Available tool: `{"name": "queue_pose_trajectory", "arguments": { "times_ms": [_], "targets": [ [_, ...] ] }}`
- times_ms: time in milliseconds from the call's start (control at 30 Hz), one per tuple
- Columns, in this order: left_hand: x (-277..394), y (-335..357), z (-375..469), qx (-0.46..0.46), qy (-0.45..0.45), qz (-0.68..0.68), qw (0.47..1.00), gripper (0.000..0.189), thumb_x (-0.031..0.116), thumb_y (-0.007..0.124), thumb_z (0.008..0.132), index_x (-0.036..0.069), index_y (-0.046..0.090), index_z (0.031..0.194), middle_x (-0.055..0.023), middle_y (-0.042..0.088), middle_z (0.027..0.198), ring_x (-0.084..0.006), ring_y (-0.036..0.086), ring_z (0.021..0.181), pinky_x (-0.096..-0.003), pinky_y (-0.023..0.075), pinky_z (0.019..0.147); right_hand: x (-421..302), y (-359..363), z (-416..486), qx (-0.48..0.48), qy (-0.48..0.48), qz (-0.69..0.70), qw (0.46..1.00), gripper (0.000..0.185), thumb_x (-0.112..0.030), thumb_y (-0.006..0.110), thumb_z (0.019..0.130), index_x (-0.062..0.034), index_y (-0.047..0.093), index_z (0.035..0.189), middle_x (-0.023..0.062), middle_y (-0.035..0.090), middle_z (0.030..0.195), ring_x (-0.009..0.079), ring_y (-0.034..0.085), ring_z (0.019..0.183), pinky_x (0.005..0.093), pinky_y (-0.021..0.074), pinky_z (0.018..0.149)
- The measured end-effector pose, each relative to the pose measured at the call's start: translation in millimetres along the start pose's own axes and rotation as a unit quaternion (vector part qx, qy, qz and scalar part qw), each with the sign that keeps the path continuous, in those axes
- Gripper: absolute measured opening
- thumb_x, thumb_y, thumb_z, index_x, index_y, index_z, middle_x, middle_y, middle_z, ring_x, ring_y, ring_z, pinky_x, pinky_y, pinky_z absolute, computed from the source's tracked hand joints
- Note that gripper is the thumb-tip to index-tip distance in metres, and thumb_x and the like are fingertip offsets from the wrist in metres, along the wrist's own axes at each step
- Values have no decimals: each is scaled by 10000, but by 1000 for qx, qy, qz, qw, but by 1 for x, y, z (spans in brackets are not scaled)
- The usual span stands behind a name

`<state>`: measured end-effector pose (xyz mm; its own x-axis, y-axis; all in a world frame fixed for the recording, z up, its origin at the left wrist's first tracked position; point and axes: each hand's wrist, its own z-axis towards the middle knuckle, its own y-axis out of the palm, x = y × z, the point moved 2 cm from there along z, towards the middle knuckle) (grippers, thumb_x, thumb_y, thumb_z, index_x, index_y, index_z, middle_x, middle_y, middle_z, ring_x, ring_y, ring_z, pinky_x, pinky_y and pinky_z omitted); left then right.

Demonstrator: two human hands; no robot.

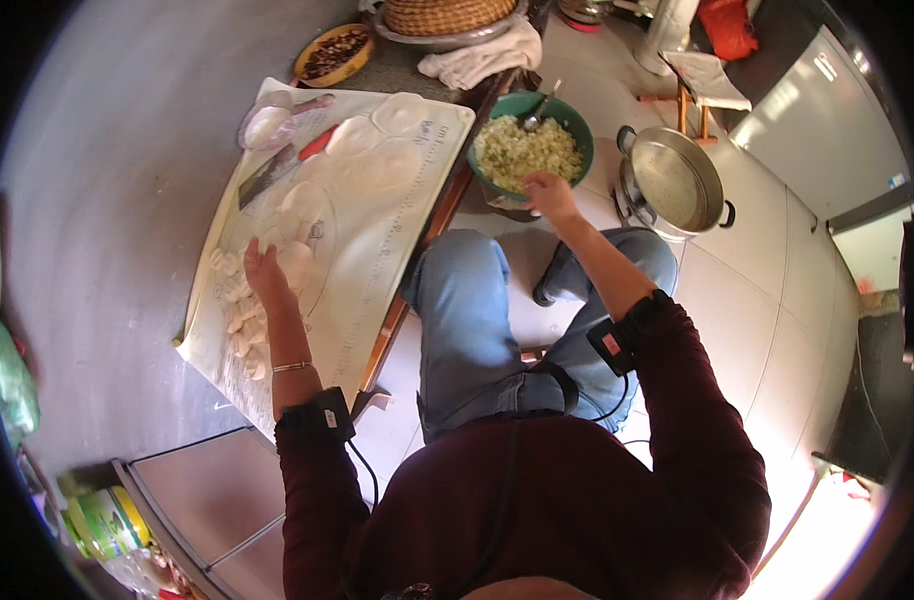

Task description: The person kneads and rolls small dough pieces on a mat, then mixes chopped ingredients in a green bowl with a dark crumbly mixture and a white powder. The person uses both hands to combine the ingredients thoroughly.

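Above the cluster of small dough pieces [248, 319] on the white pastry mat [367, 277] is my left hand [266, 274]. Its fingers are apart and I see nothing in them. Flat round dough wrappers [386, 161] lie further up the mat, some overlapping. My right hand [551, 196] is at the near rim of a green bowl [583, 127], its fingers bent over the edge. Whether it pinches anything cannot be made out. The bowl holds pale chopped vegetable filling [528, 154], with a metal spoon [536, 116] resting in it.
A knife with a red handle [318, 142] and a bowl of white flour [266, 127] lie on the mat's far side. Beyond are a yellow dish [335, 56], a woven lid [446, 15] and a cloth [487, 56]. A steel pot [671, 180] and folding stool [704, 79] stand right.
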<state>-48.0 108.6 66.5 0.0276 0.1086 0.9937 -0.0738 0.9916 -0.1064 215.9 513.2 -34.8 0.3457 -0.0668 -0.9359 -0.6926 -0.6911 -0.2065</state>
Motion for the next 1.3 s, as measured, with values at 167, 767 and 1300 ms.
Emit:
{"name": "queue_pose_trajectory", "arguments": {
  "times_ms": [167, 767, 1300],
  "targets": [
    [29, 123, -55, -188, 79, -4, 979, 307, 33, 545, 817, 29, 586, 1122, -57, 600, 1070, -186, 551, 951, -297, 438, 844, 87, -54, 32, 174, 188, 255, 932, 275, -98, 416, 870, -8, 572, 1079, 113, 593, 857, 226, 587, 617, 334, 504, 546],
    [-134, 364, -211, -149, -468, 19, 871, 443, 107, 495, 837, 163, 326, 1243, -113, 451, 1203, -282, 524, 1024, -447, 455, 762, 164, -38, 132, 68, 145, 631, 759, 559, -474, 187, 967, -120, 341, 1372, 114, 336, 1422, 321, 341, 1285, 490, 297, 1048],
    [-145, 343, -230, -292, -311, 239, 872, 293, 64, 514, 771, 77, 413, 1046, -132, 575, 913, -215, 597, 578, -302, 490, 389, 223, -47, 37, 116, 22, 671, 732, 540, -426, 344, 933, -126, 315, 1381, 107, 349, 1402, 338, 382, 1247, 498, 353, 1009]
  ]
}}
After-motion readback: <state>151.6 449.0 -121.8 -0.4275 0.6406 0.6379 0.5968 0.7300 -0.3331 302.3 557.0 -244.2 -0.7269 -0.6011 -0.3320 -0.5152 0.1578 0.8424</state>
